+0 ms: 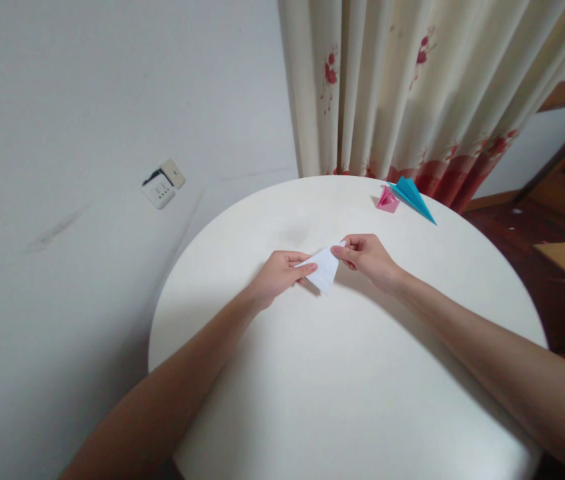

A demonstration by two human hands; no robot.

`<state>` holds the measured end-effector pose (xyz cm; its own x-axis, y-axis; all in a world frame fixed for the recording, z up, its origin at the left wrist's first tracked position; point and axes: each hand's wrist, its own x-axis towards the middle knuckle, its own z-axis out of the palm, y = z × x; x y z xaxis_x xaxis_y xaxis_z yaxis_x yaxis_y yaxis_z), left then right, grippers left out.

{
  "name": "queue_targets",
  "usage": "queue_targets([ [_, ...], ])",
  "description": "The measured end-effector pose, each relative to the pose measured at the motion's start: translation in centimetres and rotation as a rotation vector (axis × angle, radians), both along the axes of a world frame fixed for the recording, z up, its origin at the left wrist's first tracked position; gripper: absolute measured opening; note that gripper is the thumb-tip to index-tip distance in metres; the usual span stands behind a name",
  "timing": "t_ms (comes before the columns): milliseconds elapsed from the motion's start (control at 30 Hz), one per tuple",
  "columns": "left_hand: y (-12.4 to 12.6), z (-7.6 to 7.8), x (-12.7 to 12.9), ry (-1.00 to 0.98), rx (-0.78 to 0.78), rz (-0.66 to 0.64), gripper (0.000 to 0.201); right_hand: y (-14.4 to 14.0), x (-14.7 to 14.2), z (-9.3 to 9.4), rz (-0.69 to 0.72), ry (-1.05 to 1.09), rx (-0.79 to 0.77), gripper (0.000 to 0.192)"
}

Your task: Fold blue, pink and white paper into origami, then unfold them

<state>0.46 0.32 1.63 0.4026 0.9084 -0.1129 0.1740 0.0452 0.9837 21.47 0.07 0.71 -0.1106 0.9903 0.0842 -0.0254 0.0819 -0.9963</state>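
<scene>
Broadly, the round white desk carries everything, and the work sits a little back from its middle, well clear of every edge. Behind its far edge hangs a cream pleated curtain with red flower print; to the left, a pale wall bears a white socket plate.

At the far right edge of the desk lie a blue folded paper plane and, touching its near-left side, a small pink folded paper shape, both well apart from the hands.

Near the middle, the left hand and the right hand meet over a small white folded paper piece. The paper is held between them, its lower point close to or just touching the desk top; which, I cannot tell.

The likeliest slip, in my judgement, is a crooked crease: the paper is small and white on white, so its edges are hard to read, and if one hand presses while the other loosens, the layers could slide out of line. A hard pull from both sides could also tear it at a fold.

The left fingers are closed on the paper's left corner, index lying along the top and thumb beneath. The right fingers are curled together, pinching the upper right corner with their tips.
</scene>
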Motion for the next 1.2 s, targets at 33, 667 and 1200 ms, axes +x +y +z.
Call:
queue_targets([
  [33, 0.0, 0.1, -0.1, 0.052, 0.008, -0.028, 0.036, 0.0, -0.1, -0.1, -0.025, -0.006, 0.015, 0.04],
  [667, -0.4, -1.1, 1.6, -0.122, 0.102, 0.168, 0.043, -0.8, -1.8, -0.6, -0.053, -0.132, 0.109, 0.027],
  [1200, -0.5, -0.7, 1.7, -0.194, 0.14, 0.237, 0.042, -0.7, -1.8, -1.0, -0.067, 0.044, 0.18, 0.021],
])
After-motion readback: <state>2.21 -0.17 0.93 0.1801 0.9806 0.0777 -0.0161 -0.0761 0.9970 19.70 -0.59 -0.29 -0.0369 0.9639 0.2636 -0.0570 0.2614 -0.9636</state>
